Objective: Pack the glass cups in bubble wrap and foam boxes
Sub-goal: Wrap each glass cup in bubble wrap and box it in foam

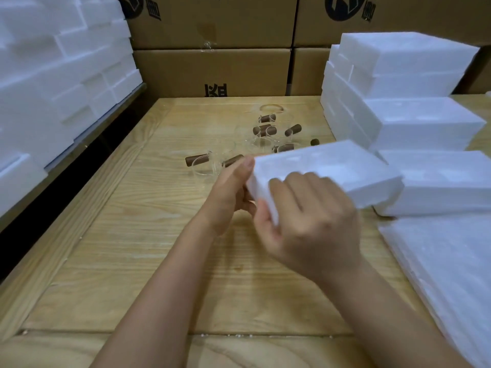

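- foam box (332, 168) held tilted above the wooden table (132, 235), its near end between both hands
- right hand (310, 221) grips that end, fingers curled over the top
- left hand (228, 192) holds the left corner, thumb on the edge
- glass cups (263, 131) with brown handles stand on the table just behind
- more foam boxes (411, 115) stacked at right

I hold a white rectangular foam box (326, 171) tilted above the wooden table (132, 235). Its near end is gripped between my left hand (233, 189), thumb on the top corner, and my right hand (310, 221), fingers curled over the edge. Beyond it, clear glass cups with brown cylindrical handles (265, 131) sit clustered on the wood, the nearest just past my left thumb. More white foam boxes (398, 83) are stacked at my right, stepping down toward me.
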Action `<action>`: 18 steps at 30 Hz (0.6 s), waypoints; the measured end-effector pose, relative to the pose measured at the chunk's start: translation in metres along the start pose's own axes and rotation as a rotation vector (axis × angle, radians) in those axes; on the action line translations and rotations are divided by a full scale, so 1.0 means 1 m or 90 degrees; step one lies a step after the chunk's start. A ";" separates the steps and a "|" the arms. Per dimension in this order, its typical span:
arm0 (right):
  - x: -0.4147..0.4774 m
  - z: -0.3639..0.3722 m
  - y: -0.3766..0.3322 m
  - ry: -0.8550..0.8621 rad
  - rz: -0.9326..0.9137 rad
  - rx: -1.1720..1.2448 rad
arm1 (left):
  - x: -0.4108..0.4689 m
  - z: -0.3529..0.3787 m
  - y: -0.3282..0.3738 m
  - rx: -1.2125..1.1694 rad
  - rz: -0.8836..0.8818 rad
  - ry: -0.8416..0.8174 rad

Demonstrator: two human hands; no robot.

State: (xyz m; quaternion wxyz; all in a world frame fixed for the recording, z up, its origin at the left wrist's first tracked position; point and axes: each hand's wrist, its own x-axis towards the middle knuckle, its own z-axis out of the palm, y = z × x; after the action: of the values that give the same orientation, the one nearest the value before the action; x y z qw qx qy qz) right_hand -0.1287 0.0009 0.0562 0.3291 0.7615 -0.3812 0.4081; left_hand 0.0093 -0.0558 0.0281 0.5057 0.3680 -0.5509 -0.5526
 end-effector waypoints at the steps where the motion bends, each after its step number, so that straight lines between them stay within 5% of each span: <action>1: -0.002 0.001 -0.006 -0.014 -0.006 0.012 | -0.001 -0.001 0.000 0.008 0.002 -0.008; 5: -0.003 -0.004 -0.005 -0.058 0.071 0.117 | -0.002 -0.011 0.005 -0.002 -0.054 0.018; 8: 0.007 -0.015 0.032 -0.066 0.346 0.203 | -0.006 -0.024 0.008 0.002 -0.140 0.001; 12: 0.001 -0.019 0.105 -0.462 0.664 0.317 | -0.011 -0.039 0.007 -0.002 -0.276 -0.094; 14: -0.012 -0.012 0.114 -0.598 0.676 0.418 | -0.011 -0.045 0.002 0.020 -0.307 -0.140; 18: -0.026 0.008 0.107 -0.680 0.635 0.443 | -0.008 -0.046 -0.002 0.018 -0.319 -0.161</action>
State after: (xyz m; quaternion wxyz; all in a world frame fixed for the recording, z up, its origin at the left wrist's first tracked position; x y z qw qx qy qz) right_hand -0.2261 -0.0502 0.0497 -0.3740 0.6529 -0.6328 0.1830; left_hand 0.0555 -0.0593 0.0193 0.2754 0.4283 -0.5092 -0.6939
